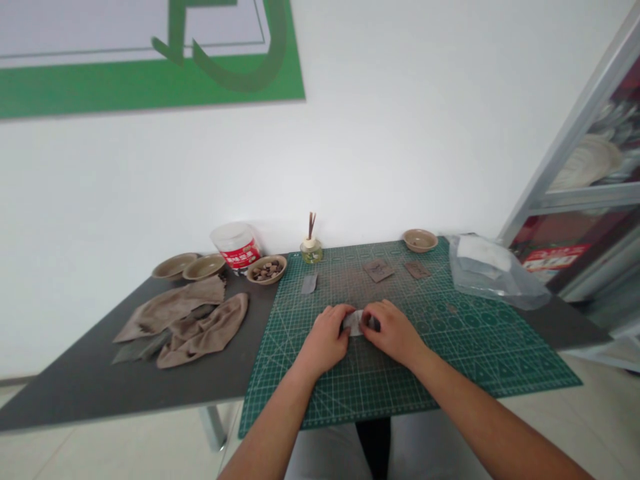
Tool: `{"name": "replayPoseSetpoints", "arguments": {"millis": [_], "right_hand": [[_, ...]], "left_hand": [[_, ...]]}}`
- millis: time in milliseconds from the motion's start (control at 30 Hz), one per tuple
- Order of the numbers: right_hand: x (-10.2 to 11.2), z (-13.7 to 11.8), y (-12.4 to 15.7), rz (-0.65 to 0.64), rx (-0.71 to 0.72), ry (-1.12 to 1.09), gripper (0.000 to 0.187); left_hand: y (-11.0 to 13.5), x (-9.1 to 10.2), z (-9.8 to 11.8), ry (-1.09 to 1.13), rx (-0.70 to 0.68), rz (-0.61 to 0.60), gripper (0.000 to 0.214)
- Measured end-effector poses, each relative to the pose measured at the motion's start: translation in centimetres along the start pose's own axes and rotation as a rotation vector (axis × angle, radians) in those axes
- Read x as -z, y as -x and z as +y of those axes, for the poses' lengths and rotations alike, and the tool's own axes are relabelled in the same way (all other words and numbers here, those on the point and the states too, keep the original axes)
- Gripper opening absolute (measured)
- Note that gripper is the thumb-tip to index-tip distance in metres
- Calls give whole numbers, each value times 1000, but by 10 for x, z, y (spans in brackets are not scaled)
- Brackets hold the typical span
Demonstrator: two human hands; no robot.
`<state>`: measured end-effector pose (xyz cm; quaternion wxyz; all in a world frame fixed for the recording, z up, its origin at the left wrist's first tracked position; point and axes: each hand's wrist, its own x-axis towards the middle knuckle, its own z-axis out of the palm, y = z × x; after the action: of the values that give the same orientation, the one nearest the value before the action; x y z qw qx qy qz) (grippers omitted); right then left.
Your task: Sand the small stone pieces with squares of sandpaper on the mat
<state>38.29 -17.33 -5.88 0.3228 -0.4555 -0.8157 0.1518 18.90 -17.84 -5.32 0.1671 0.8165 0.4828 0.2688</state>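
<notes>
A small pale grey piece (355, 323), thin like paper or cloth, lies between my two hands over the green cutting mat (345, 390). My left hand (326, 341) is closed on its left edge, thumb and fingers pinching. The right end is pinched by my right hand (393, 332), with the fingers curled toward the thumb. Whether the piece rests on the mat or is slightly raised, I cannot tell. Beyond my left hand lies a small grey scraper-like sheet (309, 284). Farther back are two flat brown pieces, a squarish one (379, 270) and a smaller one (417, 270).
Brown cloths (205, 333) lie on the dark table at left. Behind them stand two bowls (175, 266), a clear tub with a red label (240, 250) and a bowl of pebbles (267, 270). A reed diffuser (312, 250), another bowl (420, 240) and a plastic bag (493, 270) line the back.
</notes>
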Motion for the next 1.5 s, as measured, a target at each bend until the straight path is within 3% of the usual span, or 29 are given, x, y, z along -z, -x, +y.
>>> {"name": "replayPoseSetpoints", "arguments": {"millis": [133,433,533,700,967,1233,1333,1500], "right_hand": [[3,3,0,-5,10,-157,9],[10,28,-8,117,-406,-1043,24],[11,31,-8,128,-455,-1188,31],[12,30,-8,117,-468,-1282,37],[12,26,-7,83,-476,-1182,32],[11,29,-7,148,-487,-1184,30],[12,31,-7,182,-489,-1187,30],[13,32,-7,186,-487,-1192,29]], "left_hand": [[0,0,1,-8,1,-1,39],[0,3,4,-41,-8,-18,42],[-1,4,5,-71,-17,-27,40],[-2,4,9,-113,-19,-39,35],[-1,5,13,-75,-62,-67,48],[-1,6,6,84,105,75,36],[-11,11,-2,88,170,156,38],[-49,30,-10,3,167,248,14]]}}
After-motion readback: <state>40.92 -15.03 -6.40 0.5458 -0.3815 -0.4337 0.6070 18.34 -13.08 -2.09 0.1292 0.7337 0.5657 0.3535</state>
